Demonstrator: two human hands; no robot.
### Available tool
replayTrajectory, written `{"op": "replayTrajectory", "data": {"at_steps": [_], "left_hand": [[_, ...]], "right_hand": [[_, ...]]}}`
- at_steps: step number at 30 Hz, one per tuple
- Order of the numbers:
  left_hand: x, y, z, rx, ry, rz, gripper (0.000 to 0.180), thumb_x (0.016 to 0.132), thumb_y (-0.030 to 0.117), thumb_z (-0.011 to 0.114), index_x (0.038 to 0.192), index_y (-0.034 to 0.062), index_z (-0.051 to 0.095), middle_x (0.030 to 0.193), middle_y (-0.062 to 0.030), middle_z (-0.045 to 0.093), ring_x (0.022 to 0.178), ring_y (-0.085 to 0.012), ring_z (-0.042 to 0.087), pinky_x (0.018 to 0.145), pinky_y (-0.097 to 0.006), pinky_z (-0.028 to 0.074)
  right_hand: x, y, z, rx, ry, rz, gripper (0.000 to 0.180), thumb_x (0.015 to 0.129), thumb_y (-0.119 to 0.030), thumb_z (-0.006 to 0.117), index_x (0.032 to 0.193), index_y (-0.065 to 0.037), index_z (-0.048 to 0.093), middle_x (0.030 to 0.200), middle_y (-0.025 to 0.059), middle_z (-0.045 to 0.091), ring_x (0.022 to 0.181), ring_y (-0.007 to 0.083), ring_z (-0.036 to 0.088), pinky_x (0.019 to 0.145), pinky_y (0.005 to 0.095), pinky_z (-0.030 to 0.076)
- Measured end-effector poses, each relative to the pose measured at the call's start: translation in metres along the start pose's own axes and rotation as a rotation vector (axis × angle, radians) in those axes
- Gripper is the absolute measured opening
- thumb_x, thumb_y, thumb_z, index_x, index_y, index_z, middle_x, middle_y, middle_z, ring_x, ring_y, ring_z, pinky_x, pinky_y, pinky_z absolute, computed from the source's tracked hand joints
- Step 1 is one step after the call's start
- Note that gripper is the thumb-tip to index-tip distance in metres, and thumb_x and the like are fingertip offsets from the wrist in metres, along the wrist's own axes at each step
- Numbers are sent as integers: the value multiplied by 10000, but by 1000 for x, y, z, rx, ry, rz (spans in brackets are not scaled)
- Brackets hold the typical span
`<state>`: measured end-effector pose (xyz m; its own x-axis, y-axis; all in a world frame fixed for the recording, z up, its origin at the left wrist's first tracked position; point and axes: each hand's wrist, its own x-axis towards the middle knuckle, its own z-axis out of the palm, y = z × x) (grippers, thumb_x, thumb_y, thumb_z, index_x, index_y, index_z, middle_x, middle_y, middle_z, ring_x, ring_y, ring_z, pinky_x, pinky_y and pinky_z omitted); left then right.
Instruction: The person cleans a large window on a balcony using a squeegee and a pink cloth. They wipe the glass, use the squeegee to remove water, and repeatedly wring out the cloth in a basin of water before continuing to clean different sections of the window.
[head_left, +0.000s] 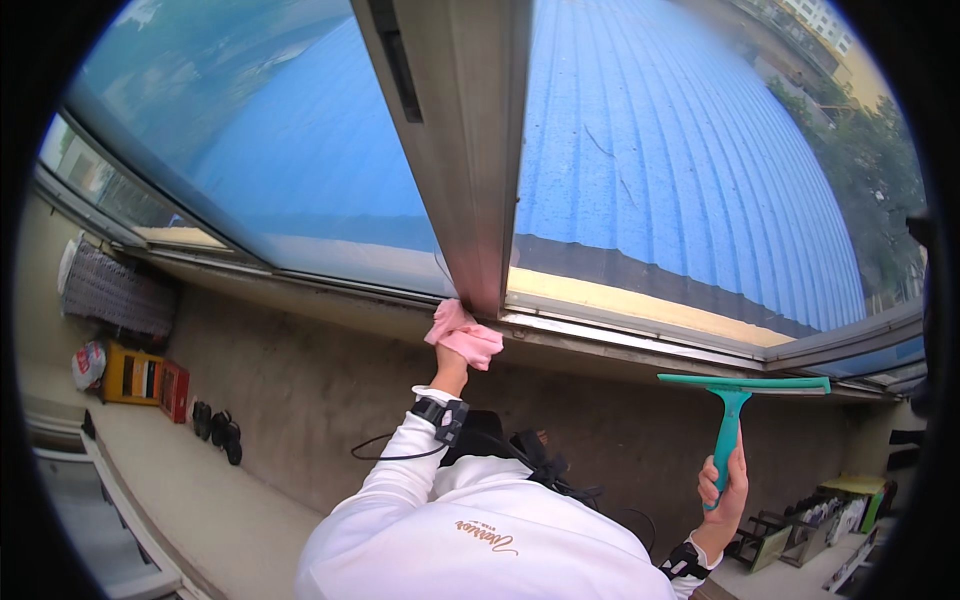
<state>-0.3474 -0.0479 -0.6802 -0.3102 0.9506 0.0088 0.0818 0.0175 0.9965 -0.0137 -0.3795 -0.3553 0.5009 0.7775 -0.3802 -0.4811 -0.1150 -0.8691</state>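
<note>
My left hand [452, 364] is closed on a pink cloth [470, 338], which covers most of the fingers. The cloth lies against the foot of the metal window frame post [480, 180], at the sill. Out to the right, my right hand [734, 480] is wrapped round the handle of a teal squeegee [733, 410]. Its long blade is up and roughly level, just below the window's lower rail and apart from the right glass pane [670, 170]. On the other side of the post is the left glass pane [310, 150].
A sill with a metal track [640, 345] runs below the panes. On the left floor stand a yellow crate [132, 374], a red box [174, 390] and dark shoes [226, 432]. A rack with several items [800, 530] stands at the lower right. A blue corrugated roof lies outside.
</note>
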Motion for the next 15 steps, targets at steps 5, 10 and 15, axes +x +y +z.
{"op": "replayTrajectory", "data": {"at_steps": [5, 10, 15], "left_hand": [[-37, 45, -74, 35, -76, 94, 172, 847, 255, 627, 916, 98, 611, 753, -21, 551, 596, -176, 559, 571, -317, 473], [-48, 115, -71, 468, -162, 240, 182, 847, 215, 628, 748, 78, 697, 772, -40, 641, 681, -226, 624, 594, -324, 506], [-48, 172, -46, -171, -687, 316, 293, 767, 291, 757, 901, 48, 663, 1058, -45, 640, 1008, -164, 605, 939, -274, 482]], "right_hand": [[6, 0, -8, 17, -59, 28, 604, 1084, -323, 470, 1626, -187, 240, 676, 53, 484, 405, 68, 352, 363, 193, 277], [4, 0, -2, 47, -79, 34, 603, 1086, -317, 469, 1625, -179, 238, 679, 58, 490, 411, 71, 361, 365, 194, 282], [-7, -2, 8, 47, -78, -21, 635, 1078, -331, 483, 1627, -154, 217, 671, 73, 500, 407, 74, 365, 364, 194, 291]]}}
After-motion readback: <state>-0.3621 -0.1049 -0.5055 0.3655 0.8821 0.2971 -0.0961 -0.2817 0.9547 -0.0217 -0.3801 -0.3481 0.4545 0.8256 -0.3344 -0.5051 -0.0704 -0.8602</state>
